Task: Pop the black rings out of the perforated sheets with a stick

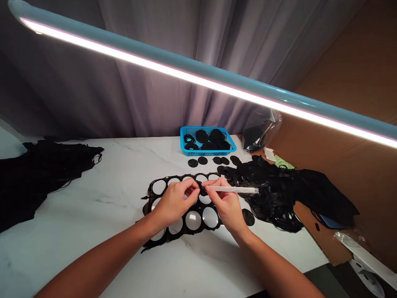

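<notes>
Sheet (202,225): upper middle hidden from me by the left hand (177,198), right edge by the right hand (228,205).
Dark bit (203,190) at the fingertips: too small for me to identify; left hand's hold on it unclear.
Stick (232,189): near end covered by right-hand fingers; mark at far end illegible to me.
Forearms (114,252): both cut off by the bottom edge.
Cloth (27,182): cut off at left.
Lamp (198,74): cut off at right; blocks a band of curtain (161,25), itself cropped above.
Basket (207,153): floor mostly covered by discs.
Bag (263,130): dark contents, I cannot tell what.
Heap (273,194): too tangled for me to count pieces.
White bar (369,256): cut off at right.
</notes>
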Tool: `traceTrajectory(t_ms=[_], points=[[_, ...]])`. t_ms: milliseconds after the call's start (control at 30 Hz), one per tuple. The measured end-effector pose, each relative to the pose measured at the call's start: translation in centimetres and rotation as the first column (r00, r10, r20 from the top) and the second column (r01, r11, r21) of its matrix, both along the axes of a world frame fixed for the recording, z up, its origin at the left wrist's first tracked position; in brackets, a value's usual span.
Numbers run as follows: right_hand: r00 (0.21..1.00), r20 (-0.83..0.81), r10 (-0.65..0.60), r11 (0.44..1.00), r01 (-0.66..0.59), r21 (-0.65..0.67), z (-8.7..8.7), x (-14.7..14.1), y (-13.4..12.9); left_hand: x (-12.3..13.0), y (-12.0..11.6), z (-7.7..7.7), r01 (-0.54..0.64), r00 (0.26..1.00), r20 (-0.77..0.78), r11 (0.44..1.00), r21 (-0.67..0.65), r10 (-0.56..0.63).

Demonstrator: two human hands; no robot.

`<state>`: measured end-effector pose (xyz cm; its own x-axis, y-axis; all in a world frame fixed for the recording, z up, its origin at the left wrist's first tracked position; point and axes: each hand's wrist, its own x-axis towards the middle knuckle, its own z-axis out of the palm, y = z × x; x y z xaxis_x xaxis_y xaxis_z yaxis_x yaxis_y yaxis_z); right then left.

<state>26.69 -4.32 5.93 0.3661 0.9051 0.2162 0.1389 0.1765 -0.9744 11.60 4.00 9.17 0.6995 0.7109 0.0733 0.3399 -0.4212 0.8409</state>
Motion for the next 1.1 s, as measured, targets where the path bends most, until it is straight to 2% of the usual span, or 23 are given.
traceTrajectory(t_ms=[167, 367, 433, 533, 600, 700, 733, 800, 867, 900, 933, 967, 1000, 1033, 1067, 1100], points=[[0.951, 0.301, -0.067, 0.995, 0.042, 0.089, 0.1, -0.7, -0.6, 0.2, -0.4, -0.5, -0.037, 0.999, 0.005, 0.998, 0.053, 0.037], [0.761, 0.629, -0.16, 0.974, 0.017, 0.227, -0.6, -1.7, -0.9, 0.2, -0.7, -1.2, -0.075, 0.997, 0.03, 0.996, 0.047, 0.073], [0.709, 0.677, -0.198, 0.969, 0.037, 0.245, -0.6, -1.3, -0.6, 0.1, -0.6, -1.2, -0.075, 0.997, 0.032, 0.997, 0.011, 0.074], [0.62, 0.71, -0.333, 0.942, 0.198, 0.269, -0.3, 1.6, -0.1, -0.3, 0.0, -1.1, -0.055, 0.994, 0.082, 0.986, -0.156, 0.068], [0.524, 0.734, -0.431, 0.892, 0.373, 0.257, 0.0, 5.2, -0.2, -0.7, 0.5, -1.0, -0.006, 0.982, 0.177, 0.95, -0.313, 0.065], [0.37, 0.804, -0.465, 0.747, 0.651, 0.133, 0.0, 11.4, -1.1, -1.2, 1.1, -0.8, 0.117, 0.939, 0.337, 0.86, -0.497, 0.067], [0.341, 0.827, -0.447, 0.702, 0.707, 0.087, -0.1, 13.2, -1.5, -1.3, 1.2, -0.7, 0.17, 0.922, 0.382, 0.82, -0.547, 0.064], [0.265, 0.842, -0.469, 0.632, 0.767, 0.11, -0.2, 15.6, -2.2, -1.4, 1.3, -0.4, 0.275, 0.891, 0.45, 0.723, -0.634, 0.055], [0.228, 0.807, -0.545, 0.61, 0.768, 0.195, -0.1, 15.9, -2.3, -1.5, 1.3, -0.2, 0.345, 0.874, 0.483, 0.64, -0.686, 0.047], [0.265, 0.76, -0.594, 0.621, 0.752, 0.223, 0.1, 15.3, -2.1, -1.5, 1.3, -0.1, 0.365, 0.872, 0.488, 0.612, -0.702, 0.039], [0.363, 0.686, -0.63, 0.656, 0.722, 0.22, 0.3, 14.2, -1.8, -1.5, 1.3, -0.1, 0.379, 0.872, 0.488, 0.589, -0.714, 0.03], [0.515, 0.584, -0.628, 0.72, 0.669, 0.185, 0.5, 12.8, -1.4, -1.6, 1.3, -0.1, 0.392, 0.873, 0.488, 0.57, -0.722, 0.019], [0.695, 0.435, -0.573, 0.802, 0.584, 0.124, 0.7, 11.1, -1.0, -1.6, 1.2, -0.2, 0.405, 0.872, 0.49, 0.55, -0.731, 0.009], [0.861, 0.252, -0.442, 0.894, 0.445, 0.049, 0.8, 9.4, -0.6, -1.6, 1.2, -0.2, 0.419, 0.87, 0.493, 0.528, -0.739, 0.001], [0.963, 0.079, -0.256, 0.966, 0.259, -0.024, 0.8, 7.6, -0.3, -1.6, 1.1, -0.3, 0.43, 0.868, 0.496, 0.507, -0.747, -0.005], [0.995, -0.061, -0.082, 0.994, 0.078, -0.074, 0.8, 6.0, 0.0, -1.6, 1.1, -0.5, 0.437, 0.868, 0.496, 0.489, -0.755, -0.01]])
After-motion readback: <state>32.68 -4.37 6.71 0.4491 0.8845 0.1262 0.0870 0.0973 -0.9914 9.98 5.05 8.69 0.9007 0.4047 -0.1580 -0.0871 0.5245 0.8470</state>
